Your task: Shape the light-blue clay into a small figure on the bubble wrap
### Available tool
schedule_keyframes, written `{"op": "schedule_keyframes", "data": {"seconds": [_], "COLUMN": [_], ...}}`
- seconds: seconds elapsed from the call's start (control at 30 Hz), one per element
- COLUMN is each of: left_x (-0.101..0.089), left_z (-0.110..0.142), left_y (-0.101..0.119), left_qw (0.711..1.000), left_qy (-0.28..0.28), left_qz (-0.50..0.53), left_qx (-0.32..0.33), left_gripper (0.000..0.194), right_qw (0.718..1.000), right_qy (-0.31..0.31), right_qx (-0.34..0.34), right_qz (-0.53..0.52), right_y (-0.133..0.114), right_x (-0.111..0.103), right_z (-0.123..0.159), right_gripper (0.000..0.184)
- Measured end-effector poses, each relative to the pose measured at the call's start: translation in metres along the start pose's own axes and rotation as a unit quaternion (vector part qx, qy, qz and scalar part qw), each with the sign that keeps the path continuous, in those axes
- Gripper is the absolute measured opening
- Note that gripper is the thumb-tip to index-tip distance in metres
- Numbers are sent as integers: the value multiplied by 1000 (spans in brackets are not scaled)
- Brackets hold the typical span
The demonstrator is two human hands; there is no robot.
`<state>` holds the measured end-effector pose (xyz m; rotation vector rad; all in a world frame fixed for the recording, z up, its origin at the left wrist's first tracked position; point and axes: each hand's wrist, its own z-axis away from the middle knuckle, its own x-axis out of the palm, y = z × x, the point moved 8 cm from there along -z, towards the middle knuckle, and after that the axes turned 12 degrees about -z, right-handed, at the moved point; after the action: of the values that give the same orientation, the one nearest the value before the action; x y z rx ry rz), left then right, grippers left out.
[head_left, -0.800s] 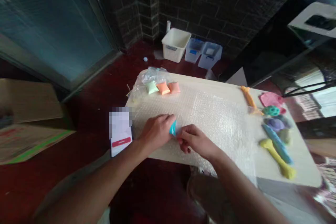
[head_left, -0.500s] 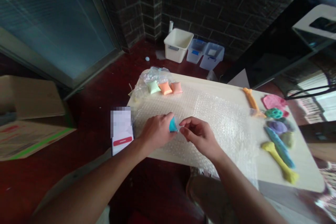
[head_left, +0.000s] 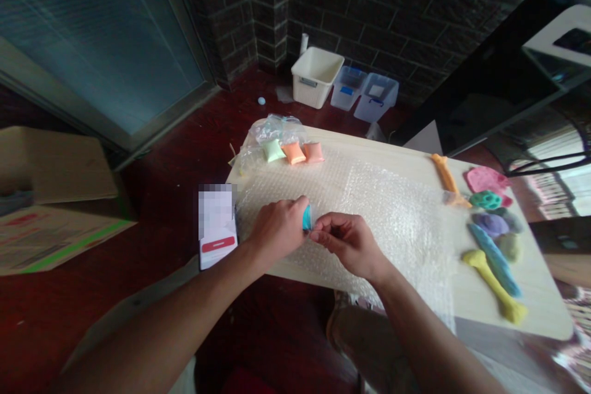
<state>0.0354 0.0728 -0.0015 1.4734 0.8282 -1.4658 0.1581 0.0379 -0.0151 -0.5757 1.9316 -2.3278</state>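
Observation:
My left hand [head_left: 281, 225] is closed around a small packet of blue modelling clay [head_left: 307, 217], whose blue end shows past the fingers. Thumb and forefinger of my right hand [head_left: 345, 239] pinch the clear edge of that same packet. Both hands are over bubble wrap [head_left: 392, 215] spread on the pale table [head_left: 538, 295]. Beyond them lie a green packet [head_left: 274, 151], an orange packet [head_left: 293, 152] and a pink packet [head_left: 314, 152], side by side. A crumpled clear plastic bag [head_left: 279, 128] rests behind these.
Shaped clay pieces lie at the table's right, among them a yellow bone shape [head_left: 496, 289], a blue stick [head_left: 496, 261] and an orange piece [head_left: 447, 178]. A phone [head_left: 218, 246] is by the left edge. A white basket [head_left: 316, 77] and clear bins [head_left: 376, 98] stand on the floor behind.
My right hand has come in to the packet, and its thumb and forefinger have closed on the clear edge. The left hand keeps its hold. The view has shifted slightly.

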Motion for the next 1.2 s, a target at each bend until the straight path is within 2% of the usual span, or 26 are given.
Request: {"op": "schedule_keyframes", "data": {"seconds": [0.13, 0.23, 0.4, 0.53, 0.7, 0.97, 1.2], "left_x": [1, 4, 4, 2, 5, 1, 0], "left_z": [0, 1, -2, -3, -1, 1, 4], "left_y": [1, -1, -7, -5, 3, 3, 16], "left_qw": [1000, 1000, 998, 996, 992, 988, 985], "left_qy": [-15, -20, 15, 56, 62, 98, 100], "left_qz": [3, 19, 50, 73, 82, 76, 16], "left_qx": [-5, -11, -19, 10, 78, 94, 139], "left_gripper": [26, 25, 26, 27, 18, 13, 13], "right_qw": [1000, 998, 994, 993, 994, 993, 986], "right_qy": [-7, -1, 43, 81, 99, 107, 166], "right_qx": [3, -6, -21, -38, -41, 46, 19], "right_qz": [15, 68, 98, 78, 37, 17, 6], "right_y": [0, 1, 1, -4, -11, -1, 1], "right_x": [2, 1, -8, -17, -23, -20, -24], "right_z": [0, 0, 0, 1, 1, 2, 3], "right_gripper": [29, 29, 28, 24, 29, 44, 31]}}
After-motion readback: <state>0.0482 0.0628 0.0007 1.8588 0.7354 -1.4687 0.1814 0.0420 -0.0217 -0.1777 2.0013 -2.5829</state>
